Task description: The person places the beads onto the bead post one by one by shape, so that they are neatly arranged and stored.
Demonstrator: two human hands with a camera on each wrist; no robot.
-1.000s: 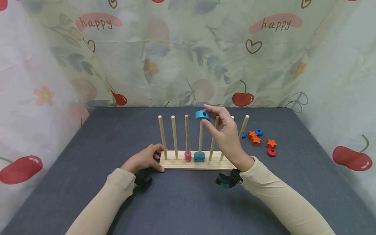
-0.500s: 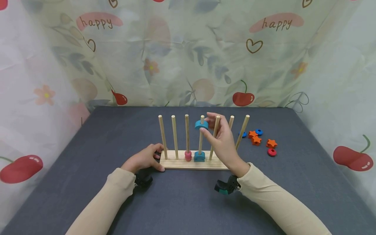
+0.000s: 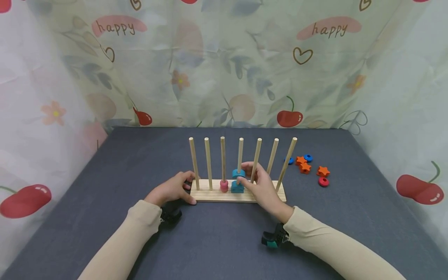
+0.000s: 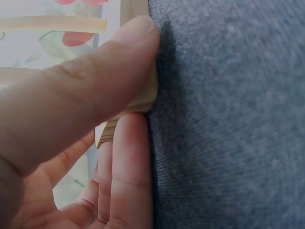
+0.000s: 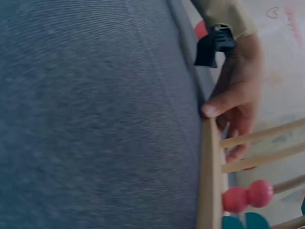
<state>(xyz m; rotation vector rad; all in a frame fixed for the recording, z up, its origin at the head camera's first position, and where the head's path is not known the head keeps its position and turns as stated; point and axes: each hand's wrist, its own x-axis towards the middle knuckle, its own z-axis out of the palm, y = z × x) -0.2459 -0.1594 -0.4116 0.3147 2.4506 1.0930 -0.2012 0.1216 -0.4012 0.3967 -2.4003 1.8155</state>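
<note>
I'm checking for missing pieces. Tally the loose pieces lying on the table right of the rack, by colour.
Orange stars: 3
Blue rings: 2, one partly hidden behind a peg
Red ring: 1
Total: 6

Left hand (image 3: 173, 190): forearm stretched forward, fingers curled, thumb (image 4: 81, 90) pressed flat in a grip. Right hand (image 3: 260, 184): forearm angled inward, fingertips pinching. Both arms in beige sleeves.
</note>
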